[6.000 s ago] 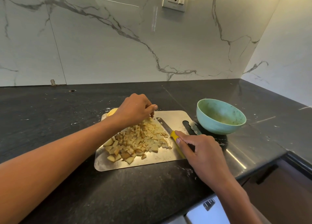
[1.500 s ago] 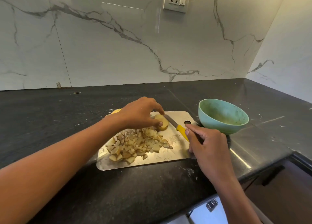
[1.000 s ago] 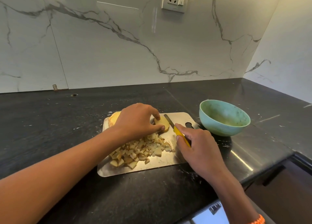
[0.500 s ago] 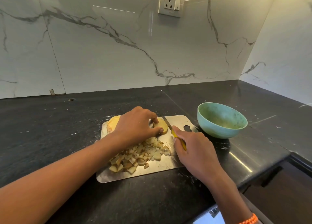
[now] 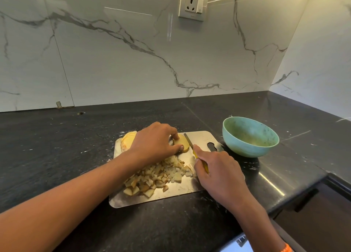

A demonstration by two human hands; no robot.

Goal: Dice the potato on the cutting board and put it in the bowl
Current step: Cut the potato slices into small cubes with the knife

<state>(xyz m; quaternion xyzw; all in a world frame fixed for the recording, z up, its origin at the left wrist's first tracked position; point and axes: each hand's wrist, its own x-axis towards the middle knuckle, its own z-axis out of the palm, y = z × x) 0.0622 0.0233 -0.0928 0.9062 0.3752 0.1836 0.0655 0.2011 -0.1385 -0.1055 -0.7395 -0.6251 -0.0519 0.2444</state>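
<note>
The left hand (image 5: 153, 141) holds a potato slice (image 5: 182, 143) flat on the steel cutting board (image 5: 201, 138), fingers (image 5: 175, 136) curled over it and thumb at its near edge, seemingly to steady it for the blade. The right hand (image 5: 218, 168) grips the yellow-handled knife (image 5: 190, 140), its blade lying just at 3 o'clock of the slice. The diced potato (image 5: 157, 175) is heaped at 6 o'clock, kept apart from the cutting. Another potato piece (image 5: 128, 140) waits at 9 o'clock, partly hidden by the wrist. The green bowl (image 5: 250, 136) stands on the worktop (image 5: 57, 147) at 3 o'clock, within easy reach; no dice show inside.
</note>
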